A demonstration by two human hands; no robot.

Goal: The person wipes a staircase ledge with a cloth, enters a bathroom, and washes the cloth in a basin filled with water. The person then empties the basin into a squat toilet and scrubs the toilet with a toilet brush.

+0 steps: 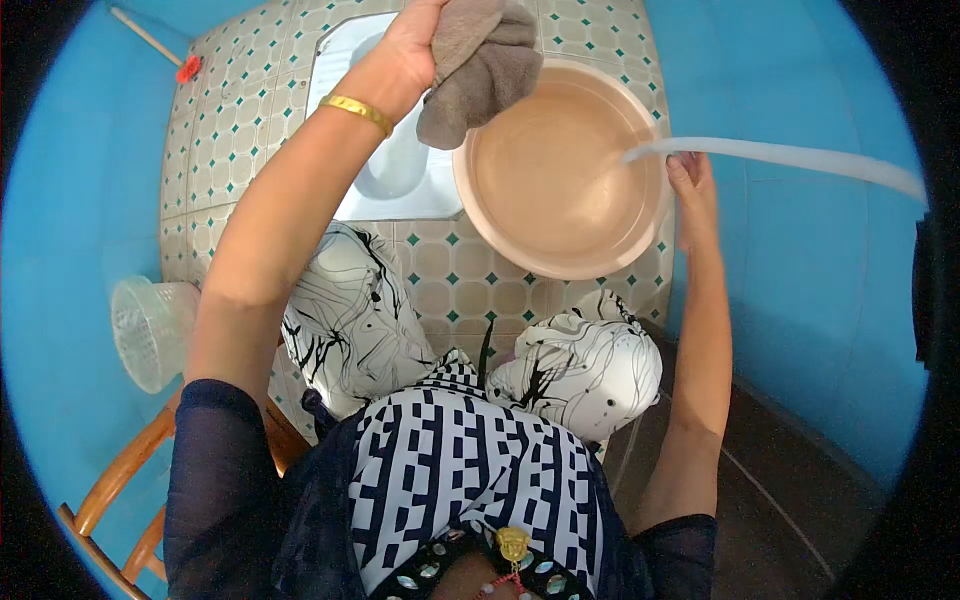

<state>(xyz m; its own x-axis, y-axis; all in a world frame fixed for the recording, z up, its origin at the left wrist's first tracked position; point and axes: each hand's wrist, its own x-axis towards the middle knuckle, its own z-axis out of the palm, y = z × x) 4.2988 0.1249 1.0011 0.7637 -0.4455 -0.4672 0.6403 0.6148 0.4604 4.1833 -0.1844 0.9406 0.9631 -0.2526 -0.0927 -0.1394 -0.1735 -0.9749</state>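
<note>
My left hand is raised at the top of the view, closed on a grey-brown towel. The bunched towel hangs over the left rim of a large beige basin, which holds water. At the basin's right side, my right hand is closed against the underside of a whitish hose, its fingers partly hidden by it. The hose's end sits over the basin, and the water below it looks stirred.
A white squat toilet is set in the tiled floor left of the basin. Blue walls stand on both sides. A clear plastic basket and a wooden chair are at the left. A red-tipped stick leans at upper left.
</note>
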